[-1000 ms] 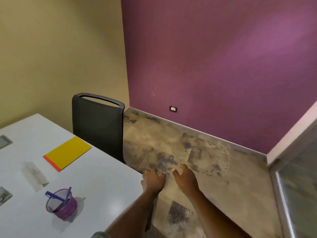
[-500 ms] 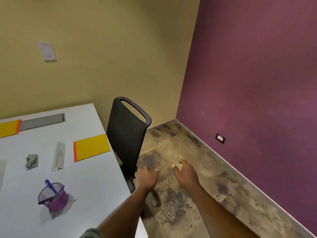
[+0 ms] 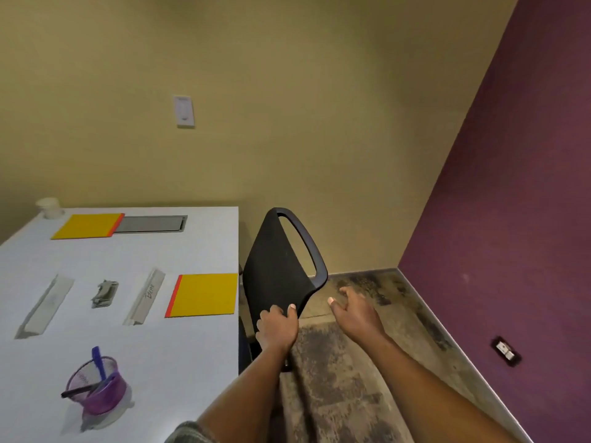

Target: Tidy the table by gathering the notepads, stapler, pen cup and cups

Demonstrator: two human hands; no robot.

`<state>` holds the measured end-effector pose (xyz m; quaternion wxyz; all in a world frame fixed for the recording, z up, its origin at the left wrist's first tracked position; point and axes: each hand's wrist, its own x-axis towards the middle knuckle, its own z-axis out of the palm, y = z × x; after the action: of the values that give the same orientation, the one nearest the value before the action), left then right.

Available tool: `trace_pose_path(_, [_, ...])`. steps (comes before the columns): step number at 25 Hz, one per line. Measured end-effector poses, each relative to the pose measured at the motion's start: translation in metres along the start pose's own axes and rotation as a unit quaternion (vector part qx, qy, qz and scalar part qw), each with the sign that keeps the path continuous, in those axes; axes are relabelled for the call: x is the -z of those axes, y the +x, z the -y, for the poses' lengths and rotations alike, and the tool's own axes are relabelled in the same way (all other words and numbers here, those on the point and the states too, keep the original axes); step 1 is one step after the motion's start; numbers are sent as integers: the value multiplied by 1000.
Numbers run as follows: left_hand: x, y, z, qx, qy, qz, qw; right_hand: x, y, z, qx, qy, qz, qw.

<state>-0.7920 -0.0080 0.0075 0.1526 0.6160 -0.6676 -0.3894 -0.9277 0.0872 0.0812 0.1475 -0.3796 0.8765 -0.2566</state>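
Two yellow notepads with orange edges lie on the white table (image 3: 179,356): one notepad (image 3: 203,294) at the right edge, the other notepad (image 3: 86,226) at the far side. A grey stapler (image 3: 104,294) lies between two white name plates. The purple mesh pen cup (image 3: 96,390) holding pens stands near me on the left. A white cup (image 3: 49,207) sits at the far left corner. My left hand (image 3: 278,327), fingers loosely curled, hovers at the lower edge of the chair back and holds nothing. My right hand (image 3: 355,311) is open over the floor.
A black chair (image 3: 278,266) stands against the table's right side, between my hands and the notepad. White name plates (image 3: 145,297) (image 3: 44,306) lie on the table, and a grey cable hatch (image 3: 150,223) is set into it. The yellow wall is behind and the purple wall to the right.
My view has swung left, bringing more of the table, the far notepad and the white cup into sight. My left hand has come up to the chair back; both hands hold nothing.
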Motion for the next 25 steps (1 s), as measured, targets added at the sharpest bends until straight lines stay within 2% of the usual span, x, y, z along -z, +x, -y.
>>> trace_pose_path(6, [10,108,-36,62,-17,-63,996,-11,135,50,73,-3,46,996])
trace_pose_path(13, [19,175,-32,174,-13,-123,977,-58,218,100,173,6,143,974])
trace_pose_path(19, [12,223,-35,271,-32,-178,945,-82,292,125,282,0,217,935])
trace_pose_path(25, [-1,250,-76,346,-86,-228,906,-75,374,136,388,-2,299,872])
